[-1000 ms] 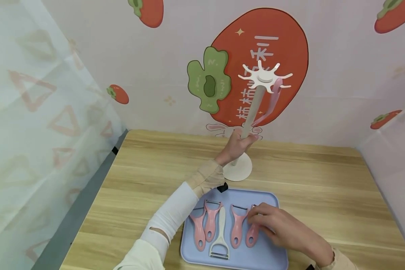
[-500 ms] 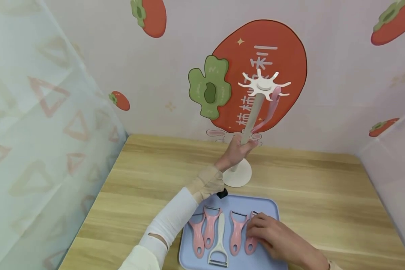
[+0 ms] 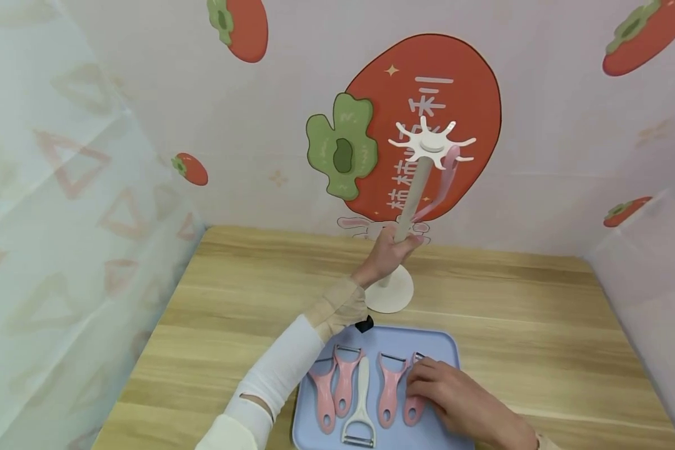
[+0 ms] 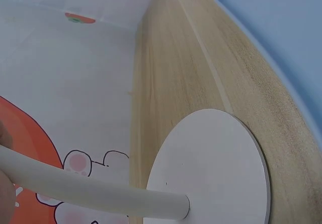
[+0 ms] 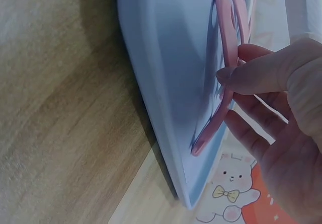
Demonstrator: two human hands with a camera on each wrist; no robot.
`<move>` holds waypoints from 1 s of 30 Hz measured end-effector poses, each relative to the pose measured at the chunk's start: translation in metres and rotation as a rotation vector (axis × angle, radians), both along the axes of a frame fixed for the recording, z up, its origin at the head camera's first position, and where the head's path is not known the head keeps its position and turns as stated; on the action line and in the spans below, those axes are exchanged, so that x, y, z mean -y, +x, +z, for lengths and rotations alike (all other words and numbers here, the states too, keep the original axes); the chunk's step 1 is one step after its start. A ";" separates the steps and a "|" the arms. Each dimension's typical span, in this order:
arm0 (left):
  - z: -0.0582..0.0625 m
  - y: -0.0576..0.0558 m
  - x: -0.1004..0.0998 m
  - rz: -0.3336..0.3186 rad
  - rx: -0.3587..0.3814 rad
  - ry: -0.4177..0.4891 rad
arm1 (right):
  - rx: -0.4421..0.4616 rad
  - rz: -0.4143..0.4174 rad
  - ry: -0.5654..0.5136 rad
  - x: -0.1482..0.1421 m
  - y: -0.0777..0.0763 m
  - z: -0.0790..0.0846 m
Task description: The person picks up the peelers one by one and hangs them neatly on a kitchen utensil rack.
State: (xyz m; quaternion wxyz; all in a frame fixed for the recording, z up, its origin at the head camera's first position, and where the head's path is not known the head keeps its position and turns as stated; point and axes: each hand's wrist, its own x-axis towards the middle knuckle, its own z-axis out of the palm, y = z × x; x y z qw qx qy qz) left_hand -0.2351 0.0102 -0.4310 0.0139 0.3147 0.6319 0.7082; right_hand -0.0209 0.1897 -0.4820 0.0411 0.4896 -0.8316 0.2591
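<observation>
My left hand (image 3: pixel 387 255) grips the pole (image 3: pixel 414 197) of a white stand, whose top is a ring of curved hooks (image 3: pixel 432 144). From one hook hangs a pink peeler (image 3: pixel 446 178). In the left wrist view the stand's round base (image 4: pixel 216 168) rests flat on the table. My right hand (image 3: pixel 458 400) pinches the rightmost pink peeler (image 5: pixel 229 32) between thumb and fingers, over the blue tray (image 3: pixel 407 334). That peeler is partly hidden by the hand in the head view; the right wrist view shows its handle and head end.
Left of it on the tray lie a pink peeler (image 3: pixel 390 390), a white peeler (image 3: pixel 362 400) with its blade toward me, and two pink peelers (image 3: pixel 344 384) by my left forearm. The wooden table (image 3: pixel 540 325) meets a printed cloth backdrop (image 3: pixel 259 175) behind the stand.
My right hand's fingers have closed in around the rightmost peeler. The left hand still holds the pole. The head view has shifted slightly.
</observation>
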 end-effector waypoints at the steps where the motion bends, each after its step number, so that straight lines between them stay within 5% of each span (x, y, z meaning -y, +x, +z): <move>1: -0.001 0.000 0.001 0.002 -0.004 0.004 | -0.001 0.006 -0.004 0.001 0.000 -0.001; 30: -0.001 -0.003 0.001 -0.022 -0.040 0.005 | -0.027 -0.040 0.051 0.000 -0.005 0.001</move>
